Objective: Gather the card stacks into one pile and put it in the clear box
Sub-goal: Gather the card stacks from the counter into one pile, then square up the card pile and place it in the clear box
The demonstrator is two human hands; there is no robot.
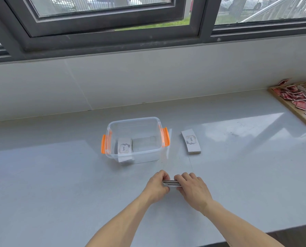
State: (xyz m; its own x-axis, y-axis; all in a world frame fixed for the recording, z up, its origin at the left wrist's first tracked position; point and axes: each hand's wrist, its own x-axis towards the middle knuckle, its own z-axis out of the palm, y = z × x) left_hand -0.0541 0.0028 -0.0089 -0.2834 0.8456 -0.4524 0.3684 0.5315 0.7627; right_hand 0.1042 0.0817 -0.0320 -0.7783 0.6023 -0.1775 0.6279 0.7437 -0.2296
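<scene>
Pale grey stone surface (59, 184) runs wide and bare at lower left. At lower centre, left hand (156, 187) and right hand (193, 190) each grip an end of a card stack (171, 183). Just above, clear box (134, 139) holds a "love" card pile (124, 147); another stack (191, 141) lies right. Wooden tray (298, 102) sits far right, window (113, 18) above.

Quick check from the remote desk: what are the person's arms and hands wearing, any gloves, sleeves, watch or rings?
Nothing worn shows. The left hand and right hand are bare, with no gloves and no rings visible from this angle. Both forearms are uncovered from the wrists down to the bottom edge of the picture, so no sleeve or cuff appears. No watch, band or marking shows on either wrist.
</scene>
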